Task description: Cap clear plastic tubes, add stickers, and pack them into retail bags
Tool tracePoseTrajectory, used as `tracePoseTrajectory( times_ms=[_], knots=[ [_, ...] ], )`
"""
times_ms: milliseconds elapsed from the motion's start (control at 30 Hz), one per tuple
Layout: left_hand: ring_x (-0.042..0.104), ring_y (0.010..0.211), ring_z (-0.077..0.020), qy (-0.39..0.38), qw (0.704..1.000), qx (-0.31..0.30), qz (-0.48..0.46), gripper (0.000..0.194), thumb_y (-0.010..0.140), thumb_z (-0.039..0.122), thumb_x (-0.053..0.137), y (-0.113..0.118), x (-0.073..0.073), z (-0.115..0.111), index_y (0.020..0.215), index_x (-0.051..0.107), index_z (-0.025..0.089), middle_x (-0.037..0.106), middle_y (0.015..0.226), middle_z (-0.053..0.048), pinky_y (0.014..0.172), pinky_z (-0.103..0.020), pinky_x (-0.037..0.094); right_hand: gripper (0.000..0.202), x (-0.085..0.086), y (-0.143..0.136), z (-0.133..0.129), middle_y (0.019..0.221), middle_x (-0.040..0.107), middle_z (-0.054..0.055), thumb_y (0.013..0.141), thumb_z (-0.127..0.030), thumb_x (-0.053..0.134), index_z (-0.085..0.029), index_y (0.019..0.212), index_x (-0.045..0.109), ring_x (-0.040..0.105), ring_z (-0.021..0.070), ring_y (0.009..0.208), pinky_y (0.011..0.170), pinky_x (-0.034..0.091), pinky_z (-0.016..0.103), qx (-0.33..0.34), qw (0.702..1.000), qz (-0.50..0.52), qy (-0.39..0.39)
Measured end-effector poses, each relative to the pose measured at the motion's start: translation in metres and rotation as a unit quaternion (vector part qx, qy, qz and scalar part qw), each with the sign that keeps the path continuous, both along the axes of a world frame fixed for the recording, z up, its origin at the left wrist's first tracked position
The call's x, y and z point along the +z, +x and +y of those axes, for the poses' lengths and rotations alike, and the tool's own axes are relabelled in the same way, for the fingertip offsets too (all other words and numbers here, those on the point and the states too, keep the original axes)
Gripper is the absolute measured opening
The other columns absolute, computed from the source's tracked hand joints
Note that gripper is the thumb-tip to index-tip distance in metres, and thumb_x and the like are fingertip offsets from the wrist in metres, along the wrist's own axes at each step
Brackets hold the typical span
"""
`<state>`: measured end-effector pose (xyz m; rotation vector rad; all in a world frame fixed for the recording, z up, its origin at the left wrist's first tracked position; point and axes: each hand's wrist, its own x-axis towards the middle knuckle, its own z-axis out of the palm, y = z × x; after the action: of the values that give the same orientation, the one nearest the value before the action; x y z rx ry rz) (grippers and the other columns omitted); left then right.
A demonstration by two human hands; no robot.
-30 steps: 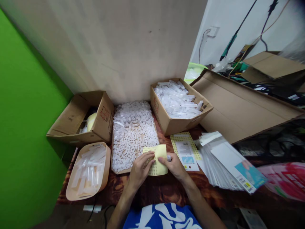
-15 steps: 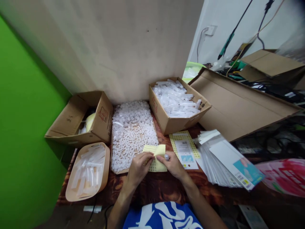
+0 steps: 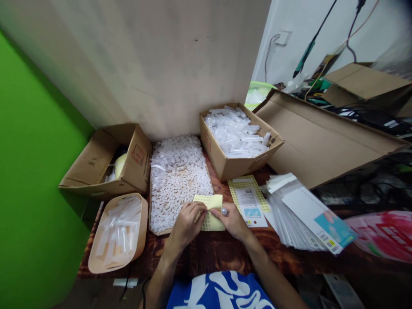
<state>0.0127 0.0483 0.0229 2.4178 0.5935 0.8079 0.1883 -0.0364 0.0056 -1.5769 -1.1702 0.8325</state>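
A pale yellow sticker sheet (image 3: 213,222), printed with rows of small labels, is between my two hands, its upper right part folded over. My left hand (image 3: 189,218) pinches the sheet near its middle, fingertips close together. On the other side my right hand (image 3: 232,219) grips the sheet by thumb and finger. A small clear tube (image 3: 224,211) is also tucked in that hand, its round end showing. Just beyond the sheet lies a cardboard tray (image 3: 210,189) covered with many small white pieces (image 3: 180,184).
A tan bin (image 3: 144,223) of clear plastic tubes stands at left, below an open carton (image 3: 135,156). Another carton (image 3: 225,165) full of clear tubes sits behind. At right are a second sticker sheet (image 3: 236,189), a printed card (image 3: 249,201) and a stack of packaging (image 3: 305,210).
The view has shifted very slightly. Both hands stay on the folded sheet in nearly the same pose, with little visible movement.
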Motion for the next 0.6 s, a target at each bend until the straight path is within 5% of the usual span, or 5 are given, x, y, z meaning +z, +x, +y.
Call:
tracePoseTrajectory(
  times_ms=[167, 433, 600],
  knots=[
    [0.066, 0.096, -0.0192, -0.087, 0.996, -0.016, -0.016, 0.007, 0.097, 0.018, 0.057, 0.000, 0.005, 0.004, 0.098, 0.063, 0.020, 0.068, 0.099, -0.006, 0.087, -0.034, 0.054, 0.029, -0.002, 0.001, 0.000, 0.069, 0.069, 0.004, 0.087, -0.039, 0.066, -0.014, 0.075, 0.073, 0.057, 0.0183, 0.063, 0.060, 0.044, 0.029, 0.004, 1.000, -0.005, 0.001],
    [0.065, 0.094, -0.0197, -0.016, 0.997, -0.062, 0.048, 0.009, 0.097, 0.016, 0.052, 0.005, 0.009, 0.014, 0.098, 0.060, 0.019, 0.066, 0.100, -0.007, 0.085, -0.034, 0.054, 0.025, 0.003, 0.001, 0.000, 0.081, 0.074, 0.006, 0.086, -0.038, 0.067, -0.015, 0.086, 0.077, 0.064, 0.0219, 0.072, 0.070, 0.050, 0.032, 0.007, 1.000, 0.019, 0.009],
    [0.064, 0.095, -0.0188, -0.029, 0.996, -0.078, 0.039, 0.010, 0.099, 0.017, 0.049, 0.003, 0.009, 0.014, 0.098, 0.058, 0.019, 0.064, 0.101, -0.007, 0.085, -0.032, 0.054, 0.029, -0.001, 0.000, -0.002, 0.065, 0.066, 0.002, 0.084, -0.041, 0.068, -0.013, 0.075, 0.074, 0.053, 0.0161, 0.060, 0.056, 0.043, 0.026, -0.003, 0.999, 0.032, -0.011]
  ],
)
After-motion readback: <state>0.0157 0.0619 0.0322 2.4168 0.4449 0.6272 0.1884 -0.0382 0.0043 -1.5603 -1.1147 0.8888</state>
